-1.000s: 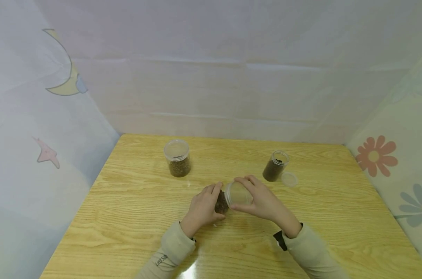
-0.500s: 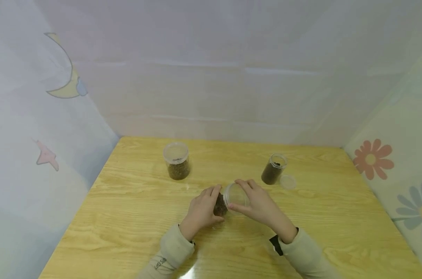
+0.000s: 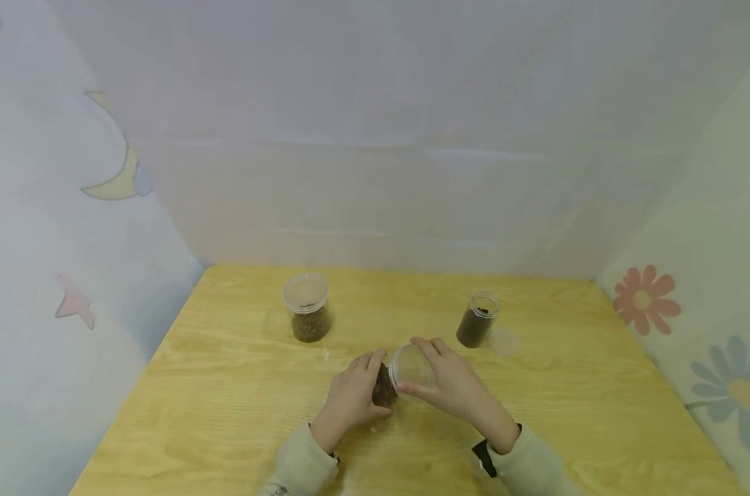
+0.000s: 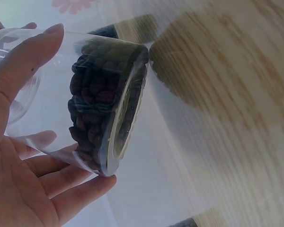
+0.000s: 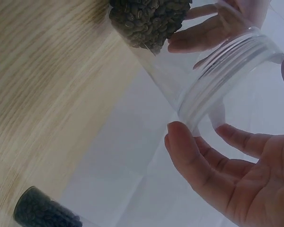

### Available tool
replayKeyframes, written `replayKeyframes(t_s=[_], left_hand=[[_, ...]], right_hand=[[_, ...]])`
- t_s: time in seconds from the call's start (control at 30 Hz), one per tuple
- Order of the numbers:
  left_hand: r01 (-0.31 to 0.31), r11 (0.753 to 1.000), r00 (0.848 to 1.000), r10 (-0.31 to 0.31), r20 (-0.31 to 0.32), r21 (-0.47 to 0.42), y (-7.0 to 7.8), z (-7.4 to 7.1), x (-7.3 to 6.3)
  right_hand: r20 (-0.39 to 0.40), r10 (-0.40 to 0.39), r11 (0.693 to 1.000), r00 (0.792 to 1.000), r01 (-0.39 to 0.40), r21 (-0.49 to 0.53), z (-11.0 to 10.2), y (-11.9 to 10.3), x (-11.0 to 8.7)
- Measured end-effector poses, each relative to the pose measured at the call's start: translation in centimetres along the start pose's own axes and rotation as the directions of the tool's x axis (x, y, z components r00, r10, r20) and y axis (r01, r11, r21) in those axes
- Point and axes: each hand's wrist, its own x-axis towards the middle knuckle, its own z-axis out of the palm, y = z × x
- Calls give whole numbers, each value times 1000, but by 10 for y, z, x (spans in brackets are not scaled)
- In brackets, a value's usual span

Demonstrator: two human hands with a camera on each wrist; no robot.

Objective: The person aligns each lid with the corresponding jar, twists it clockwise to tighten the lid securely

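Note:
A clear plastic jar (image 3: 383, 387) with dark beans in its base leans between both hands over the middle of the table. My left hand (image 3: 352, 393) grips its side near the beans; in the left wrist view, thumb and fingers lie round the clear wall (image 4: 94, 94). At the other end, my right hand (image 3: 455, 386) holds the clear round lid (image 3: 414, 372) at the jar's mouth. The right wrist view has the ridged neck (image 5: 222, 71) close to the thumb and fingers of that hand.
On the wooden table (image 3: 238, 393), a wide clear jar (image 3: 309, 320) part filled with dark grains stands at the back left. A narrower jar of dark contents (image 3: 475, 324) is at the back right, beside a loose clear lid (image 3: 503, 341). Printed cloth hangs behind.
The head view has tilted up, so the table, jars and hands all appear lower. Both hands keep their grip on the jar and lid, with little movement.

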Motion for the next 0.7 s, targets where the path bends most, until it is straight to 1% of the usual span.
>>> replayKeyframes(t_s=[0.07,0.13,0.23,0.3,0.37,0.43,0.47,0.53,0.6,0.7], left_hand=[[-1,1000,1000,1,-10,-5,0,1,-2],[-8,1000,1000,8,-26,-1,-1,2,-2],[-22,1000,999,22,-41,8,-1,4,-1],[-19,1000,999,20,-35,17,-1,4,-1],[-11,1000,1000,12,-23,19,0,3,-2],[-8,1000,1000,9,-17,27,0,2,-2],[-6,1000,1000,7,-13,30,1,2,-1],[-6,999,1000,6,-9,34,1,2,-1],[-4,999,1000,4,-3,39,1,2,-1],[-1,999,1000,1,4,43,1,2,0]], right_hand=[[5,-24,1000,1000,24,6,0,1,-1],[3,-71,997,997,71,16,-1,3,-2],[-3,-178,984,984,178,29,-6,6,-3],[4,-264,964,964,264,34,-8,9,-4],[21,-345,938,938,345,27,-11,11,-4],[47,-405,914,913,404,30,-12,12,-4],[59,-425,905,903,424,34,-13,13,-4],[84,-447,894,890,446,38,-14,14,-3],[99,-454,891,886,451,47,-14,15,-3],[102,-459,889,883,456,45,-13,15,-3]])
